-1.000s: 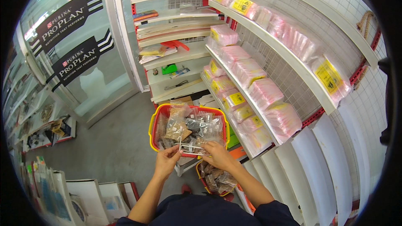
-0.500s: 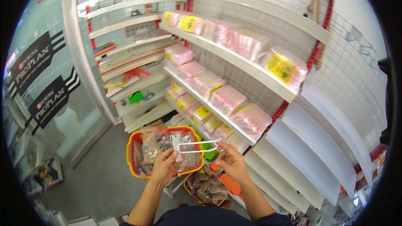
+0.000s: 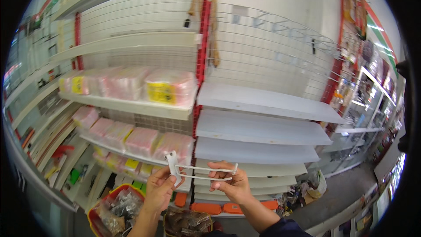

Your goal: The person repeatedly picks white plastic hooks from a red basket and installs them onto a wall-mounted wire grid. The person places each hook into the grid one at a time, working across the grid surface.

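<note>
A white metal double-prong display hook (image 3: 172, 161) is held between my two hands in front of the shelving. My left hand (image 3: 158, 189) pinches its flat back plate between thumb and fingers. The prongs point right, and my right hand (image 3: 234, 185) closes around them near their tips, thumb below and fingers above. Behind the hook, packs in clear and pink plastic (image 3: 174, 145) line the left shelves, some with yellow labels.
Grey-white shelves (image 3: 258, 127) are stacked at the right under a wire grid panel (image 3: 272, 35) with several hooks. A rope (image 3: 214, 26) hangs by a red upright (image 3: 202, 57). Low down are a yellow-rimmed red basket (image 3: 93, 215) of bagged goods, a second basket and orange pieces (image 3: 207, 208).
My view has swung right, bringing the grid panel and grey-white shelves to the middle. My right hand's fingers have closed around the hook's prongs; my left hand keeps hold of its plate.
</note>
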{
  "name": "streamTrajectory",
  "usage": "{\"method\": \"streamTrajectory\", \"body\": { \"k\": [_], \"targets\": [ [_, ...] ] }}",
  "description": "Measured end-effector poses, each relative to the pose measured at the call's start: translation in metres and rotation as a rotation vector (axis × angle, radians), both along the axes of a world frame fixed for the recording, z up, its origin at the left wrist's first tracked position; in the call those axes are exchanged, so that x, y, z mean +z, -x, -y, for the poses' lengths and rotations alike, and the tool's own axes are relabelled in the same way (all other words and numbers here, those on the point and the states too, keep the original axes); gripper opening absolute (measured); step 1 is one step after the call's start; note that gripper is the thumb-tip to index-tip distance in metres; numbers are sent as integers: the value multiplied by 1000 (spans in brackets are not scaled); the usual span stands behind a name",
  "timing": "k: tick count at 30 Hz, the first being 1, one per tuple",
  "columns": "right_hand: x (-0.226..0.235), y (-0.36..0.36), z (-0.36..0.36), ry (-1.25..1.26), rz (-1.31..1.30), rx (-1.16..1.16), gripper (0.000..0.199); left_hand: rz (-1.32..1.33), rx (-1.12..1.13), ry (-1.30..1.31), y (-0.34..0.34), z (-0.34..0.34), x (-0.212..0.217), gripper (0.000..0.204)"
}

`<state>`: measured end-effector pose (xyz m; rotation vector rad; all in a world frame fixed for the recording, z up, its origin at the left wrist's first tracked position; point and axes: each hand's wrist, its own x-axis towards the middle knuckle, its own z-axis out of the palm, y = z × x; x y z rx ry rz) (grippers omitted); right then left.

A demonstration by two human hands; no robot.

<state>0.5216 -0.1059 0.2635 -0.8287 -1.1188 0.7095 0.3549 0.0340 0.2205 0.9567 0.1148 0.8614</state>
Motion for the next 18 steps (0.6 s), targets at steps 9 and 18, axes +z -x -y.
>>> {"method": "streamTrajectory", "body": {
  "k": [9, 18],
  "targets": [
    [57, -84, 63, -19, 363, -368, 40, 37, -345, -41, -127, 17, 55, 33],
    [97, -175, 77, -102, 479, -636, 36, 45, -364, -96, -238, 31, 92, 42]
  ]
}}
